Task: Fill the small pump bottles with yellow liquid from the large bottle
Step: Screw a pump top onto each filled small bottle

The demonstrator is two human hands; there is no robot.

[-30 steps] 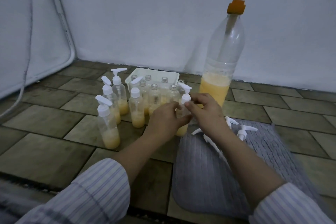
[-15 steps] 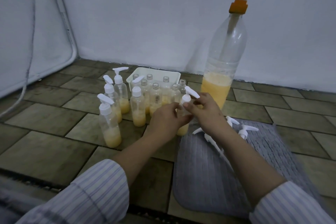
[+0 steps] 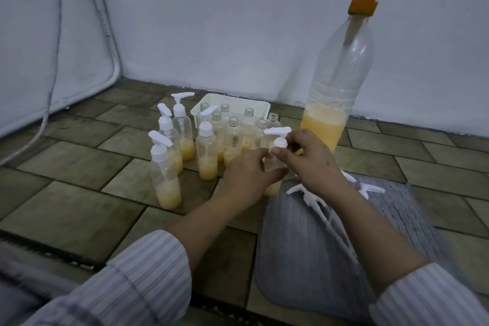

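A small clear bottle point(image 3: 272, 188) with yellow liquid at its bottom stands on the tiled floor. My left hand point(image 3: 248, 174) grips its body. My right hand point(image 3: 307, 156) pinches the collar of the white pump cap point(image 3: 279, 137) on its neck. The large clear bottle point(image 3: 336, 103), about a third full of yellow liquid, with an orange pump on top, stands just behind my right hand. Several capped small bottles point(image 3: 165, 174) with yellow liquid stand to the left. Several uncapped ones point(image 3: 232, 140) stand behind my left hand.
A white tray point(image 3: 262, 108) sits behind the uncapped bottles near the wall. Loose white pump caps point(image 3: 370, 189) with long tubes lie on a grey ribbed mat point(image 3: 304, 254) under my right forearm. A cable point(image 3: 53, 82) hangs at the left.
The pump cap's spout has turned from pointing right to pointing left while both hands stayed on the bottle.
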